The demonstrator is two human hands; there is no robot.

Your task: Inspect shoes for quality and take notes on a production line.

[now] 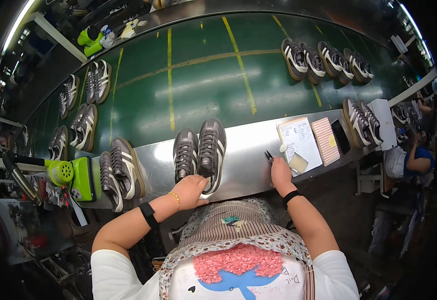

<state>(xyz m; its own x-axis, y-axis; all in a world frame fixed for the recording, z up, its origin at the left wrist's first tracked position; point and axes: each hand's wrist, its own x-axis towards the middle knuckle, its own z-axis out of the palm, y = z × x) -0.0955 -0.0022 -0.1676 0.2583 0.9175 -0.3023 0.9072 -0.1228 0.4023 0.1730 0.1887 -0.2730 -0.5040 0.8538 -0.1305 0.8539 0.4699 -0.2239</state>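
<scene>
Nearest is the person's striped apron [238, 212], and above it both bare hands work at the metal counter [248, 172]. The left hand [191, 190] lies at the heel end of a pair of dark brown shoes [211, 142] with pale stripes, and its fingers reach to the opening of the right shoe. How firmly this grip is closed, I cannot tell. The pair stands upright on the counter, side by side, with the toes pointing away from the person. The right hand [281, 175] has a narrow grip around a small dark tool [268, 156], whose two pointed tips stand a little apart.

Just beside this hand, a beige block [298, 163] lies on an open notebook [307, 148]. Next to it are a pink-patterned notebook [323, 134] and a flat black device [340, 137]. One similar pair [124, 167] is at the left, beside a lime-green appliance [82, 179]; another pair [357, 125] is at the right, next to a white box [381, 122].

Farther, a green surface [143, 100] with yellow lines carries more such shoes [294, 60] at both sides. Beyond its far left edge are bright green objects [92, 41].
</scene>
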